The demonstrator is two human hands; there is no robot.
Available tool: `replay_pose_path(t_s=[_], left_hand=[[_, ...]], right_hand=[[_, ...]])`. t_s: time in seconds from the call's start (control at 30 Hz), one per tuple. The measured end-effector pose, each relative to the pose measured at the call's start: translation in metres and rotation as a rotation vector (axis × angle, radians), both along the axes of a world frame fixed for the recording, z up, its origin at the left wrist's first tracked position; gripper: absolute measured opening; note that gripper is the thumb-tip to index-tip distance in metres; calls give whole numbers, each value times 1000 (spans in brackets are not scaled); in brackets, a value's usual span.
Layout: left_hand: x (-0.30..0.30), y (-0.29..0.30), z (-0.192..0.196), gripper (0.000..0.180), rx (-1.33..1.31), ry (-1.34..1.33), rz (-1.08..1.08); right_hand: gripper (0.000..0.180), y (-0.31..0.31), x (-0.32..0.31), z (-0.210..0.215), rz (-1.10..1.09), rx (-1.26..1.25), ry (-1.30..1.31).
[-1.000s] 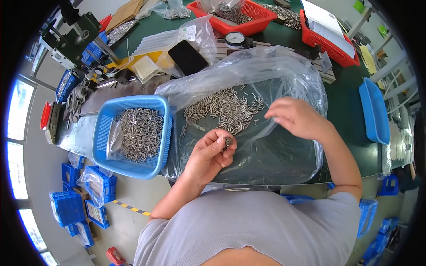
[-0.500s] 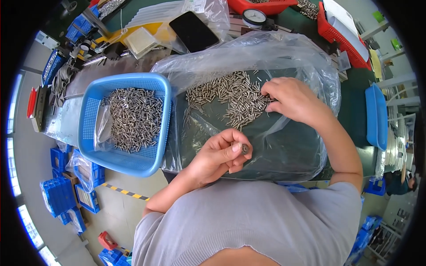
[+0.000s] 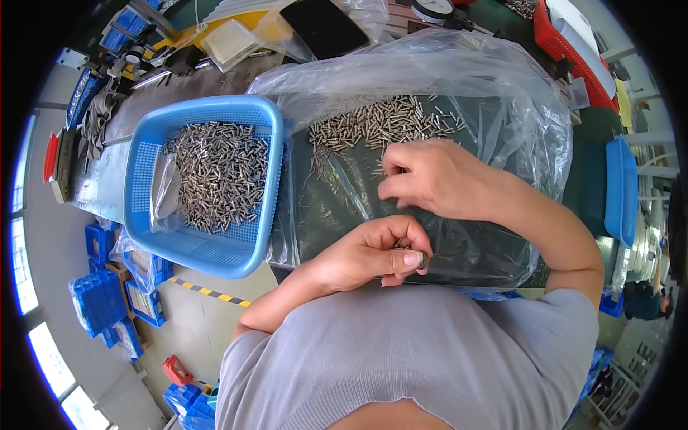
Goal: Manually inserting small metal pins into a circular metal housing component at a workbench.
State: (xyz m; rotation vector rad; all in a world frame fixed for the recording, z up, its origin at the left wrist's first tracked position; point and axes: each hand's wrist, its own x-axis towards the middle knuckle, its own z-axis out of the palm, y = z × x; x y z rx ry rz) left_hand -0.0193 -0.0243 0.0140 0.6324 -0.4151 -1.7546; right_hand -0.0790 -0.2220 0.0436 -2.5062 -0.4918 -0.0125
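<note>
My left hand (image 3: 376, 252) is closed, with thumb and curled fingers round a small round metal part (image 3: 422, 262) whose end shows beside the thumb. What else lies inside those fingers is mostly hidden. My right hand (image 3: 438, 178) hovers at the near edge of a pile of small metal pins (image 3: 380, 120), thumb and forefinger bent toward each other. Whatever is between its fingertips is too small or hidden to make out. The pins lie loose on a clear plastic sheet (image 3: 494, 240). To the left, a blue plastic basket (image 3: 276, 179) holds many similar pins (image 3: 215, 175) and a clear bag (image 3: 165, 190).
A black phone (image 3: 324, 27) rests on plastic at the back, with a dial gauge (image 3: 433, 7) to its right. A red basket (image 3: 566, 54) with papers stands at the far right, and a blue tray (image 3: 620, 190) nearer. Blue crates (image 3: 100, 304) stand on the floor at left.
My right hand has come left and nearer from the pile's right side. My left hand has shifted right and turned, so less of the round part shows. The view has shifted slightly.
</note>
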Motion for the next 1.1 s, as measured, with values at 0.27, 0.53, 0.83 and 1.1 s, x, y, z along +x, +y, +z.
replay_pose_path(t_s=[0.27,0.53,0.83,1.1], left_hand=[[0,1,1,18,-12,33,41],[7,13,16,19,-74,165,177],[16,2,1,20,51,174,490],[17,1,-5,23,16,218,541]], right_hand=[[14,-7,28,-17,-90,-28,-132],[9,-10,25,-6,-233,161,-77],[4,-4,17,12,-431,733,395],[6,13,9,3,-183,853,139]])
